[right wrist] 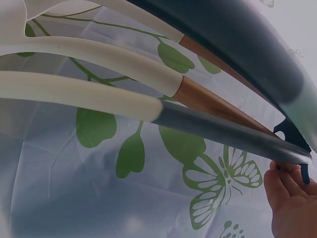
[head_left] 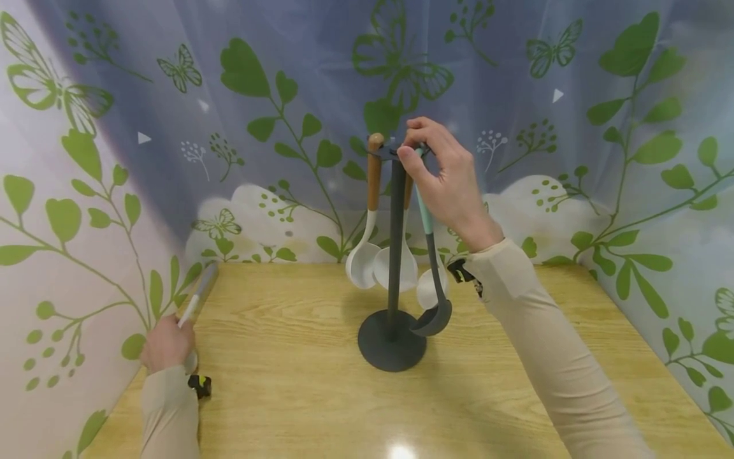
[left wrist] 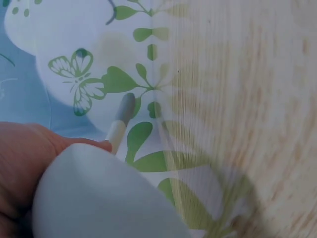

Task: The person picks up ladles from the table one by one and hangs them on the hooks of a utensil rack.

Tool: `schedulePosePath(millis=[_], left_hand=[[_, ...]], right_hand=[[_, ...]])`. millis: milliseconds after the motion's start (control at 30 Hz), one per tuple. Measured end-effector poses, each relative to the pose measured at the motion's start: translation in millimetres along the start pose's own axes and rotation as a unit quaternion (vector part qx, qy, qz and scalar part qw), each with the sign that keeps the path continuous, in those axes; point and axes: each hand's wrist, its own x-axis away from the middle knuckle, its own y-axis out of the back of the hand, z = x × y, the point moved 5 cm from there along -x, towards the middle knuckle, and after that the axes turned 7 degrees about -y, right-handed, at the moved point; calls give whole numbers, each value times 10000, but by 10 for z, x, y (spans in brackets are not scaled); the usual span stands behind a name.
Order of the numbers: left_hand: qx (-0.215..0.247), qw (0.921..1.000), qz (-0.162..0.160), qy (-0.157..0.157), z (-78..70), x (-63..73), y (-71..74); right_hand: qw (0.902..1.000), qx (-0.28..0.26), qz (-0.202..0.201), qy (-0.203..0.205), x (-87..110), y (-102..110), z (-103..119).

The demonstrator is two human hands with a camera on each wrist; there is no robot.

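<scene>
On the left, my left hand [head_left: 168, 344] grips a white ladle [head_left: 190, 310] with a grey handle end pointing away. Its rounded white bowl [left wrist: 99, 193] fills the bottom of the left wrist view. At the top of a dark utensil stand [head_left: 395, 242], my right hand [head_left: 444, 169] pinches the upper end of a dark grey ladle [head_left: 434, 319] with a mint handle. That ladle hangs down, its bowl over the round base. The fingertips are right at the stand's hooks [right wrist: 292, 136] and partly hide the handle's end.
Other white utensils hang on the stand: a wooden-handled ladle [head_left: 362, 264], a wider wooden-handled one [head_left: 401, 268] behind the pole, and a small one [head_left: 429, 290] with a grey handle. Printed curtains [head_left: 309, 51] enclose the wooden table [head_left: 275, 382] at the back and sides.
</scene>
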Motion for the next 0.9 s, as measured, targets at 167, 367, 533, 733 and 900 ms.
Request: schedulePosePath(millis=[167,367,533,733,900], left_hand=[[76,9994,-344,-43,-23,11,40],[220,9975,-665,1,-38,23,40],[542,9920,-1143,-32,-99,21,54],[918,9802,-1750,-118,-186,42,86],[994,9746,-1992,-244,-228,21,94]], right_hand=[[10000,18,13,-37,0,4,1],[10000,-14,45,-84,13,0,13],[10000,-1,28,-87,15,-1,15],[9999,-36,30,-108,11,-4,12],[9999,-20,1,-109,9,1,9]])
